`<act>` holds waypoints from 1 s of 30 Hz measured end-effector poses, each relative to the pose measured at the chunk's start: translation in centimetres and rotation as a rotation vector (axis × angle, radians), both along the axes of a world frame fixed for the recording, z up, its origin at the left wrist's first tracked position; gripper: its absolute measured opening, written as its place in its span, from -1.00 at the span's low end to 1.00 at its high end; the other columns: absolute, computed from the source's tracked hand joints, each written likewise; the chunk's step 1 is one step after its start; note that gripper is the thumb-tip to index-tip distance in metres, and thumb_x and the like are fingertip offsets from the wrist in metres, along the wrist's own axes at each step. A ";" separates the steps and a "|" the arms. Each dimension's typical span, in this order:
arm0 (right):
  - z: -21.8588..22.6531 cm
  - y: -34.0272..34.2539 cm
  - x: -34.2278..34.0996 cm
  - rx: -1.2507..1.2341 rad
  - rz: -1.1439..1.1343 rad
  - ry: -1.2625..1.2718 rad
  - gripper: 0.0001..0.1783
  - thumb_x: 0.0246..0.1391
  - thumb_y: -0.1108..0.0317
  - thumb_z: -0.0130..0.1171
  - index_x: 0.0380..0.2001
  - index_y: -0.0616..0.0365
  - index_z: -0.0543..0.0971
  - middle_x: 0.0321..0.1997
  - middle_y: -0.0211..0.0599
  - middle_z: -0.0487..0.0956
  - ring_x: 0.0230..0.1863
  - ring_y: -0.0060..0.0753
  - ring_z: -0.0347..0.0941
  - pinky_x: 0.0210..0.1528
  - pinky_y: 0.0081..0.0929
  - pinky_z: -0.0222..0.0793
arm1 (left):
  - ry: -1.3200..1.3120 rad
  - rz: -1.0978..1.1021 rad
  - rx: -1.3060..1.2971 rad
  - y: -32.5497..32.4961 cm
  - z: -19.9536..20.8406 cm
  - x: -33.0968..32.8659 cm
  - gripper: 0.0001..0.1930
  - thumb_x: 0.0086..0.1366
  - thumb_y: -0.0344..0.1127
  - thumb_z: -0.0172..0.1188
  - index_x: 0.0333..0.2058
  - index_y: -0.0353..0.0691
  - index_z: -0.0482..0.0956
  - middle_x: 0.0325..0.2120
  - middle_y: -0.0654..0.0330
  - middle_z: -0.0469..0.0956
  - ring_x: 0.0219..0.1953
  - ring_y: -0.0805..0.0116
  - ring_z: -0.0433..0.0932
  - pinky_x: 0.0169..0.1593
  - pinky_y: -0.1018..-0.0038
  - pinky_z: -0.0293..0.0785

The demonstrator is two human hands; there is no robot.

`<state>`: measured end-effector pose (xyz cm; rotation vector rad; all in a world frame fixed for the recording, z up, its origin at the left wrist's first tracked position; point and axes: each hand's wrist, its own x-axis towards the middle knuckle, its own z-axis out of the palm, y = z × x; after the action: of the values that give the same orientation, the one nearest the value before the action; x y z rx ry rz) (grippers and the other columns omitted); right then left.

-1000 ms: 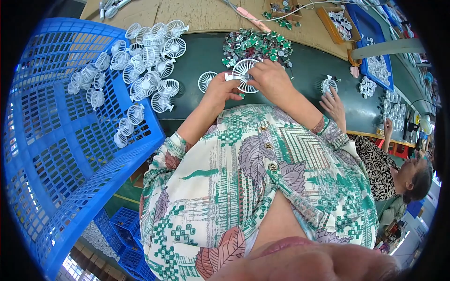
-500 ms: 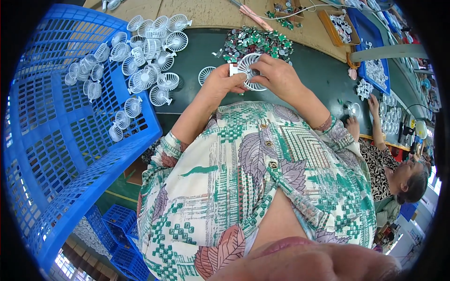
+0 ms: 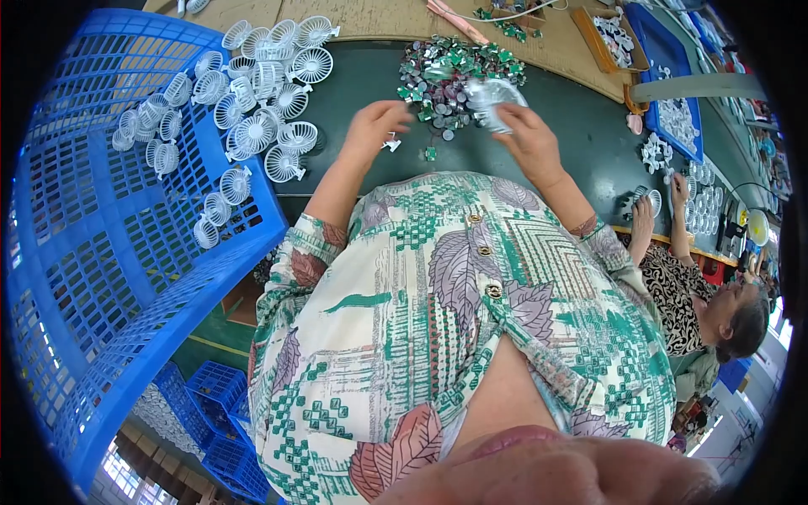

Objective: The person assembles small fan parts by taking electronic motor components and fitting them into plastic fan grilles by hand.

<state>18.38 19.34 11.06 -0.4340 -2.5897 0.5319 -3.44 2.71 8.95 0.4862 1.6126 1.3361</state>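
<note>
Here, wht cage (image 3: 490,97) up-left of R fingers (image 3: 522,122), rim pinched; L fingers (image 3: 392,113) half-curled, hold unclear.

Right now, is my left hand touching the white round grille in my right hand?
Apart. The head view shows a clear gap, with the pile of small parts between your left hand and the white round grille.

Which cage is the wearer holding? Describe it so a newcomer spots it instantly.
Start at the dark green worktop and find the heap of small green and silver pieces on it. At the heap's right side, the wearer's right grip holds a white round cage, blurred. Unlike the clustered cages at the blue basket, it is the one held beside the heap.
</note>
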 end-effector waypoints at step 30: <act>-17.9 8.9 0.9 -0.209 -0.647 -0.649 -0.72 -0.14 0.25 0.11 -0.37 0.21 0.48 -0.34 -0.05 0.50 -0.31 -0.05 0.45 -0.28 -0.21 0.38 | 0.846 0.068 -0.794 -4.4 -12.1 -0.4 -0.48 -0.07 -0.28 0.14 -0.10 -0.34 0.27 -0.23 -0.09 0.41 -0.21 -0.04 0.43 -0.16 0.20 0.37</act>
<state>19.25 28.22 -6.88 -1.6744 -2.7246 0.4738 -3.80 -1.70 -3.14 0.5197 2.6766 0.4081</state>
